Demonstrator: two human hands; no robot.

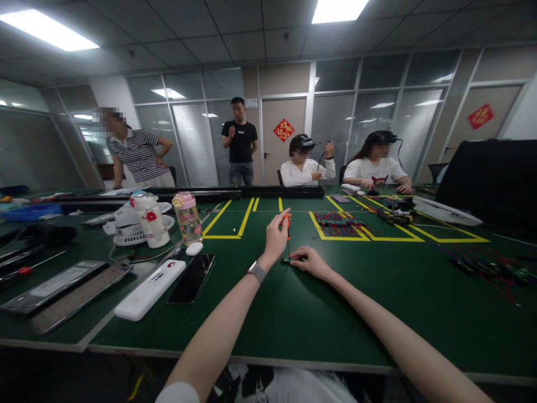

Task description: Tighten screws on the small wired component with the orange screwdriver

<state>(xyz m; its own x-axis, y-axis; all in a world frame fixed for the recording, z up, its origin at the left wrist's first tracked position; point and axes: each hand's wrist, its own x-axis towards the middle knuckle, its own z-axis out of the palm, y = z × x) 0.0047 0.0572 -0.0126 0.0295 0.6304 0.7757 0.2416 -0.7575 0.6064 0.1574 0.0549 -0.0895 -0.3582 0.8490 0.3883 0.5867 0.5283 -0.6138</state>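
Note:
My left hand (pixel 276 238), with a watch on its wrist, is closed around the orange and black handle of a screwdriver (pixel 288 218). The screwdriver stands upright, its thin shaft pointing down at a small green circuit board (pixel 286 260) on the green table. Pinched at the right end of that board are the fingers of my right hand (pixel 309 263). Whether the tip sits in a screw is too small to make out.
Left of my arms lie a black phone (pixel 192 279), a white power bank (pixel 150 290) and a pink-lidded bottle (pixel 187 218). Bundled red and blue wires (pixel 339 223) lie inside yellow tape ahead; more wired boards (pixel 482 268) are at right. Several people are across the table.

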